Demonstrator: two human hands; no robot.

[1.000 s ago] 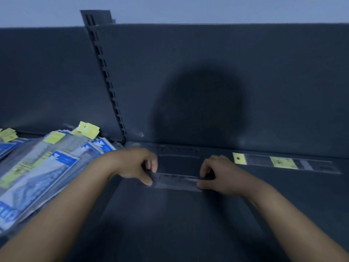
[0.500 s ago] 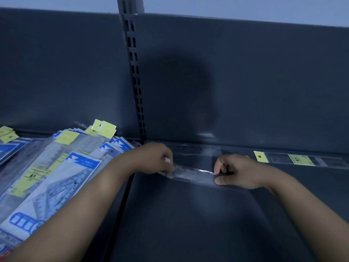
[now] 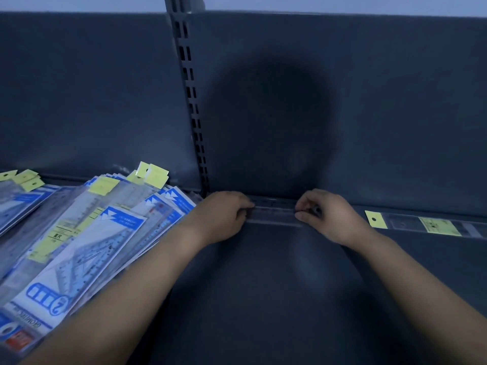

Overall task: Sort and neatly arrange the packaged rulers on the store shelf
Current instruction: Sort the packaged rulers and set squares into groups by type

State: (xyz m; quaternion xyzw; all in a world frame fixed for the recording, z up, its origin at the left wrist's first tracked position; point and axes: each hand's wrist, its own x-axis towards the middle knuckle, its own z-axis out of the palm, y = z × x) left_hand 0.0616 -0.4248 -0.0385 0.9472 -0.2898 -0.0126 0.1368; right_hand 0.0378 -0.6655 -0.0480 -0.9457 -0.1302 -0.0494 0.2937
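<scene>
A clear packaged ruler (image 3: 274,214) lies lengthwise along the back of the dark shelf (image 3: 263,285), close to the back wall. My left hand (image 3: 224,217) pinches its left end and my right hand (image 3: 326,214) pinches its right end. Both ends are hidden under my fingers. A second clear packaged ruler (image 3: 421,224) with yellow labels lies along the back wall at the right. A messy pile of blue-and-white ruler packs (image 3: 79,238) with yellow tags fills the shelf to the left.
A slotted upright post (image 3: 192,106) divides the back panel (image 3: 369,101) just left of my left hand. My head's shadow falls on the panel above the hands.
Both hands have carried the clear ruler from the middle of the shelf back toward the wall, where it now lies flat and level. The view has shifted slightly.
</scene>
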